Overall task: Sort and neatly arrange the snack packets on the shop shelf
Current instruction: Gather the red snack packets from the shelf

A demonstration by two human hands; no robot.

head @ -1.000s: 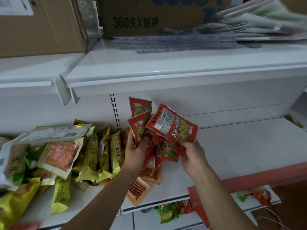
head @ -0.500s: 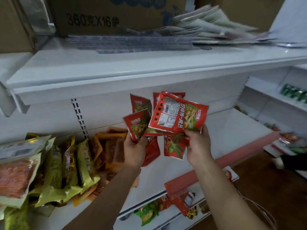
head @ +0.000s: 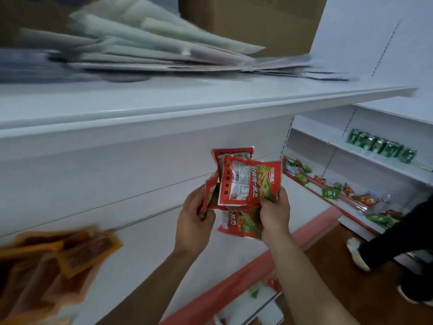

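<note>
**A:** Status: we hold a fan of red packets [head: 249,184] in the air above the shelf [head: 150,259], not resting on it. Our left hand [head: 194,219] pinches the edges of the rear ones. Our right hand [head: 274,212] grips the front one at its lower corner, thumb on top.

**B:** Failure mode?

**A:** We judge slippage most likely. The low packet [head: 241,222] hangs beneath our right hand, and its top edge is hidden. If our pinch loosens, it could fall past the lip [head: 234,281] to the floor.

**B:** Materials?

**A:** Glossy film. The pouches are flat, rectangular, creased and slightly puffed, with sealed borders. We expect slick faces to slide over one another, so the fan may splay. The shelf is smooth and white. The orange packets [head: 77,252] at left are too blurred to detail.
</note>
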